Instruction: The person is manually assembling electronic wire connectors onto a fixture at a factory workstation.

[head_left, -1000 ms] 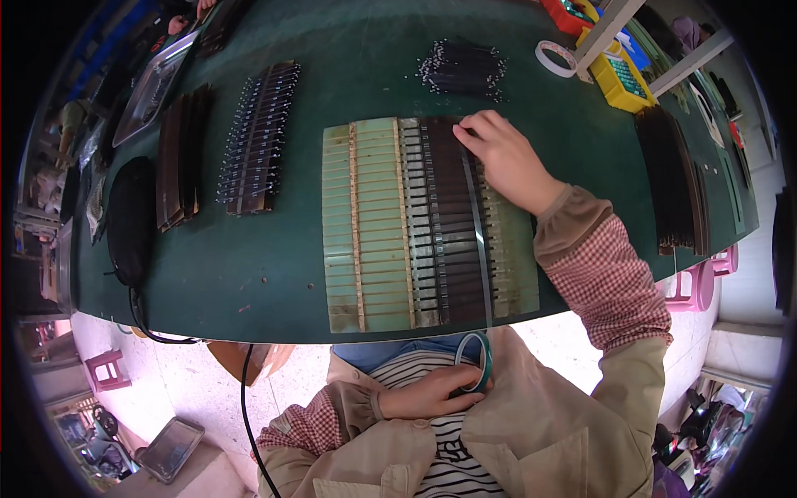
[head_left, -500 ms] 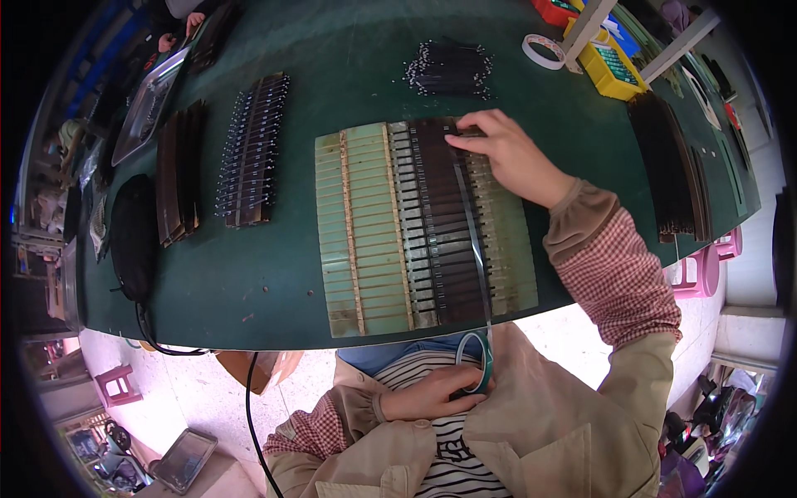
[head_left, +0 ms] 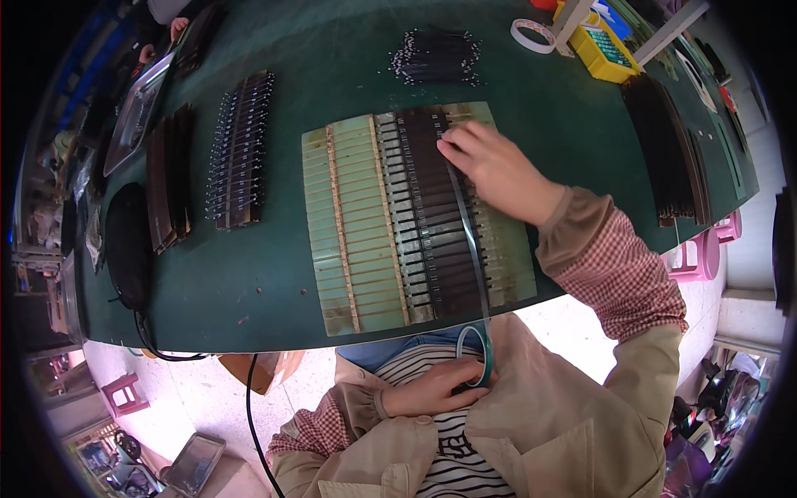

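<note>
A pale green slotted board (head_left: 353,207) lies on the table in front of me, with rows of dark brown strips (head_left: 436,216) set side by side in its right part. Over these strips a narrow shiny strip of tape (head_left: 467,224) runs from the far end to the near edge and down to a green roll of tape (head_left: 486,357). My left hand (head_left: 432,388) is closed around the roll, below the table edge. At the tape's far end, my right hand (head_left: 502,166) has thumb and fingertips together on the strip; they partly hide it.
Left of the board lie a banded row of dark pieces (head_left: 241,149), a brown stack (head_left: 168,178), a black pouch (head_left: 129,245) and a metal tray (head_left: 137,116). Farther off are a dark bundle (head_left: 436,56), a white tape roll (head_left: 532,36), a yellow bin (head_left: 599,56) and dark strips (head_left: 664,153).
My right hand's fingers have drawn closer together and come slightly nearer along the tape. My left hand stays on the roll. The whole view has shifted a little.
</note>
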Demonstrator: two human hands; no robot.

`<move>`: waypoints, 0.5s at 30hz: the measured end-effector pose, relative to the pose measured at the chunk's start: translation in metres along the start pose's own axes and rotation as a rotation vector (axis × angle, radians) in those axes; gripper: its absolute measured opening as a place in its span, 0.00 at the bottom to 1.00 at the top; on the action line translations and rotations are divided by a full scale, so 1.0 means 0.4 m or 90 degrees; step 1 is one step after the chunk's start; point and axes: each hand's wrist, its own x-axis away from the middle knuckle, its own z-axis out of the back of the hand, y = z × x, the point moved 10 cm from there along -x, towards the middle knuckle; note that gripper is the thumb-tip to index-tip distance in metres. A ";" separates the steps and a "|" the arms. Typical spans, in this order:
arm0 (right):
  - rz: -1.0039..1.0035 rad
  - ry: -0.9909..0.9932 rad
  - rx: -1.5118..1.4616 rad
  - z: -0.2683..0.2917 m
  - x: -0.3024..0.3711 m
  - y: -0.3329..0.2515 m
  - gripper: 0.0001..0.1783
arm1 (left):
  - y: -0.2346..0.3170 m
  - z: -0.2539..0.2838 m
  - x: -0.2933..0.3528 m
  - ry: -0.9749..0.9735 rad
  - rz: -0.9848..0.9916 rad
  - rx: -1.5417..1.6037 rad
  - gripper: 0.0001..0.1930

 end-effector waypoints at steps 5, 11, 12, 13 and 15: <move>-0.007 -0.007 -0.016 -0.004 0.023 0.036 0.28 | -0.001 0.000 -0.001 -0.004 -0.007 -0.010 0.12; -0.002 -0.052 -0.061 -0.034 0.026 -0.023 0.27 | -0.001 0.002 0.003 0.003 0.000 -0.004 0.11; -0.001 -0.044 -0.063 -0.027 0.031 -0.020 0.27 | -0.001 0.001 0.004 -0.004 -0.004 -0.008 0.12; -0.001 -0.035 -0.065 -0.016 0.032 -0.018 0.27 | 0.000 0.001 0.005 -0.011 -0.007 -0.012 0.12; -0.001 -0.026 -0.066 -0.003 0.027 -0.009 0.27 | 0.000 0.003 0.002 -0.019 -0.011 -0.017 0.12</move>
